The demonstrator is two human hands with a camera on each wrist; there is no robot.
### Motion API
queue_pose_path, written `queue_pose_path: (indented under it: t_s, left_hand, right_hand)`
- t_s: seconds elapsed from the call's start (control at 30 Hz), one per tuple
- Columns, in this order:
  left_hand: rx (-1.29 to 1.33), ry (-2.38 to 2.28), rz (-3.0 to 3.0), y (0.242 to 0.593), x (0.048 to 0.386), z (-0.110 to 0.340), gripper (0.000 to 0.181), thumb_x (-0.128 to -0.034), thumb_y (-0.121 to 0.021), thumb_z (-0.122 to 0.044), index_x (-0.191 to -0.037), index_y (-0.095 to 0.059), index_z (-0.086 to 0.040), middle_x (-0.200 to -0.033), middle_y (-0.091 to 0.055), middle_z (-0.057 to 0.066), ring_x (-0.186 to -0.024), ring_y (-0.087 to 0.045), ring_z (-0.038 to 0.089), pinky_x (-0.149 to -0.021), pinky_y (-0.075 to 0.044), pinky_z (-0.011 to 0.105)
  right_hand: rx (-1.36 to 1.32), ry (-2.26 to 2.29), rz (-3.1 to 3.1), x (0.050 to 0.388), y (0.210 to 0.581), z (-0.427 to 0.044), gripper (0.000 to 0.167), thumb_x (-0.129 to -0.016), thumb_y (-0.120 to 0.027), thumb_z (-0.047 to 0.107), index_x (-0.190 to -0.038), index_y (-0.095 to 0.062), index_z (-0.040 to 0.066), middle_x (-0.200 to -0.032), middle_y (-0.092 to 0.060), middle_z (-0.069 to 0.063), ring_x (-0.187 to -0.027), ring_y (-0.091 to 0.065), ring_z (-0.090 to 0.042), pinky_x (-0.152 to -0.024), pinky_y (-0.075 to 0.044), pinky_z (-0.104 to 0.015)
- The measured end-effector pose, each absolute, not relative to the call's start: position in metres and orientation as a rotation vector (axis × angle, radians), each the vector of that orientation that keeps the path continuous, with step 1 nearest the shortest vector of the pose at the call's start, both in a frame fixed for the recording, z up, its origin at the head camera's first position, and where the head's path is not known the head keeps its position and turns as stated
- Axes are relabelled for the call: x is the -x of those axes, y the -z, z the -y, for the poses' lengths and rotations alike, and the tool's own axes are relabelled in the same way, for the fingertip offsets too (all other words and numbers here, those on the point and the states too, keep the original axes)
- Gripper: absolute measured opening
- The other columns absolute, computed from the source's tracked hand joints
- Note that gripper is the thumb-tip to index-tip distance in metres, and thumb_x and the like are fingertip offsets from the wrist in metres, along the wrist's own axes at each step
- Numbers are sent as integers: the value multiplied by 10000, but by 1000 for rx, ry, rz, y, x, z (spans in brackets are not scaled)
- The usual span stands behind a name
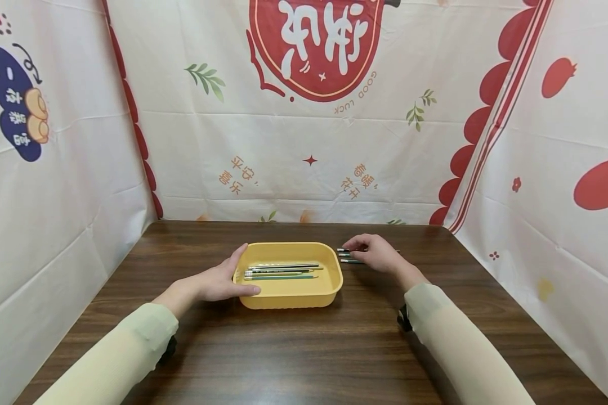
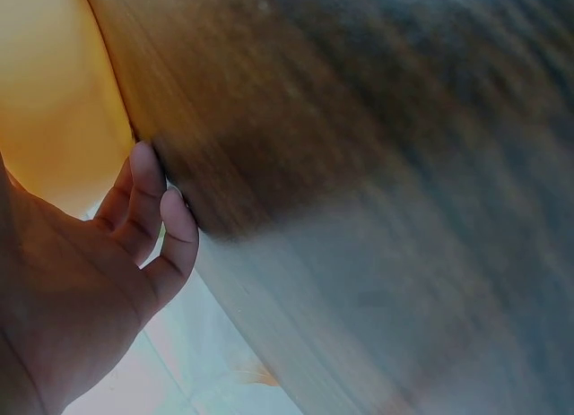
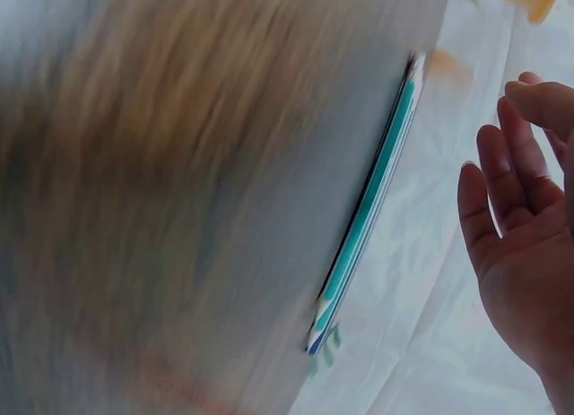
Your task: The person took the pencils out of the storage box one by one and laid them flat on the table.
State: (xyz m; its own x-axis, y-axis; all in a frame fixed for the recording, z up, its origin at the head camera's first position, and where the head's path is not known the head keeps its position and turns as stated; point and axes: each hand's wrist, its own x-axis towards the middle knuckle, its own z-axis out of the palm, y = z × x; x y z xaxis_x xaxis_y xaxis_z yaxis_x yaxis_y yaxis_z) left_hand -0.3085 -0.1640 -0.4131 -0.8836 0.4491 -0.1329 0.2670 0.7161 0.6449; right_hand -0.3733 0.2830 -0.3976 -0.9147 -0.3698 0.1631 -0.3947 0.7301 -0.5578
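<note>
A yellow plastic basin [image 1: 289, 302] stands on the table with several pencils [image 1: 284, 276] lying lengthwise inside. My left hand [image 1: 218, 279] holds the basin's left end, its thumb over the near left rim and a finger at the far left corner. In the left wrist view, the slightly bent fingers [image 2: 143, 195] sit beside the yellow wall. To the right of the basin, more pencils [image 1: 352, 261] lie side by side on the table, partly covered by my right hand [image 1: 377, 254]. The right wrist view shows that hand's fingers loosely bent, apart from a teal pencil [image 3: 372, 195], holding nothing.
The dark wood-grain table [image 1: 289, 354] reaches back to a printed white cloth [image 1: 304, 135]. Similar cloths hang along the left and right sides.
</note>
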Motion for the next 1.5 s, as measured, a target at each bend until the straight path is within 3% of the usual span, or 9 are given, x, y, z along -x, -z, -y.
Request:
queue_pose_path:
  t_s: [0.13,0.43,0.87,1.1,1.5]
  left_hand:
    - [-570,-930,-2638,414,309,164,1332,-913,-767,-727,-1770,110,-206,-1825,-112,262,-1679,-221,444,-1316,-254,671]
    - [-567,-919,-2647,414,309,164,1332,-913,-762,-733,-1770,106,-197,-1826,-106,265,-1678,-219,452,-1314,-257,673]
    - [-570,-918,-2648,412,307,164,1325,-917,-758,-730,-1770,109,-206,-1820,-111,280,-1674,-221,468,-1308,-266,677]
    - [-561,-925,-2642,412,307,164,1319,-923,-763,-714,-1770,101,-190,-1820,-119,276,-1667,-243,463,-1308,-269,671]
    - [-589,-930,-2646,413,308,164,1325,-924,-760,-718,-1768,108,-181,-1808,-150,292,-1661,-257,458,-1311,-272,661]
  right_hand:
    - [-653,-1020,2868,367,395,-271,229,-1052,-711,78,-1265,-791,53,-1176,-782,-116,-1030,-675,-204,-880,-556,-352]
    - [-645,-1145,2847,354,378,-236,203,-1071,-720,179,-1255,-802,201,-1158,-757,-38,-994,-658,-220,-847,-568,-373]
    - [-861,-1132,2798,347,378,-191,183,-1053,-733,127,-1214,-817,144,-1123,-757,-40,-976,-644,-171,-862,-539,-326]
    - [-948,-1172,2795,348,384,-170,201,-1046,-738,113,-1233,-809,96,-1106,-774,-49,-925,-655,-131,-805,-564,-291]
    - [-992,-1147,2827,349,392,-146,212,-1042,-744,153,-1236,-812,100,-1114,-797,-38,-959,-670,-94,-891,-571,-297]
